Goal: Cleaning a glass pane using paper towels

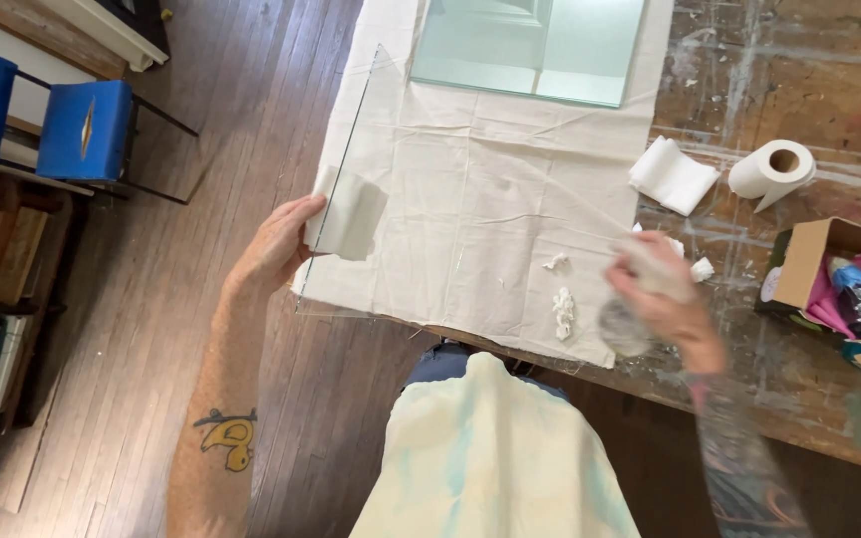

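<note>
Gripping the near left edge of a clear glass pane (470, 199), the left hand (276, 244) is reaching out from a bare forearm that is stretching straight forward, a yellow tattoo showing near the elbow. Its fingers are clenching a folded white paper pad (351, 214) against the glass, thumb on top, the pad wrapping over the edge just beyond the fingertips. The pane is lying flat ahead of those fingers, its corner overhanging the table edge beside them.

Across the body, the right hand (655, 289) is blurring with motion; its fingers are curling around a crumpled white paper wad (655, 271) pressed on the glass. Below its fingers a hazy grey smear is showing on the pane. Small torn paper scraps (562, 311) are lying just left of those fingers.

Under the glass a cream cloth (510, 149) is covering a paint-stained wooden table (799, 130). Beyond the right fingers, a folded paper towel (672, 175) and a paper towel roll (771, 169) are lying near each other; to their right an open cardboard box (814, 254) is holding a bottle and pink material. Further ahead a pale green mirror-like sheet (530, 50) is resting on the cloth. Left of the left fingers, dark floorboards and blue chairs (82, 130) are showing.
</note>
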